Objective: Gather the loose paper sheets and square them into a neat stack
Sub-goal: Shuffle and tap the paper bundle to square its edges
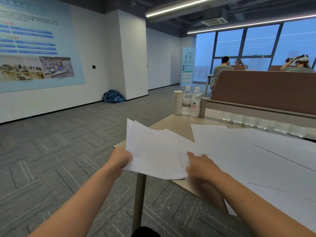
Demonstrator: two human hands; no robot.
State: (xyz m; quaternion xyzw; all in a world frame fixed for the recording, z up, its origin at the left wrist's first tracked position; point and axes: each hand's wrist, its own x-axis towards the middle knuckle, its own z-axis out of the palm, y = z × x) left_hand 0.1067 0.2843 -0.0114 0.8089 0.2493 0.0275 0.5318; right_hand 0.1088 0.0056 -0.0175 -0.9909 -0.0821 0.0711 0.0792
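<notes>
Head view: the hands are apart, one at each side of a fanned bundle of sheets [153, 151]. The left hand [122, 159] grips the bundle's left edge, fingers curled round it. The right hand [200, 168] sits against the lower right corner with its index finger stretched out along the paper. Whether it pinches the edge or only presses it I cannot tell.

The bundle hangs over the near left corner of the desk [164, 125], its long axis running away from the person and leaning a little left. Its edges are staggered, so it is not yet squared.

The loose sheets [256, 151] still to be gathered lie flat on the desk to the right of both hands, overlapping and spreading toward the far right. The nearest one just touches the bundle's right side. The right hand is plainly the nearer one, so I judge the next reach falls to it while the left hand holds the bundle.
</notes>
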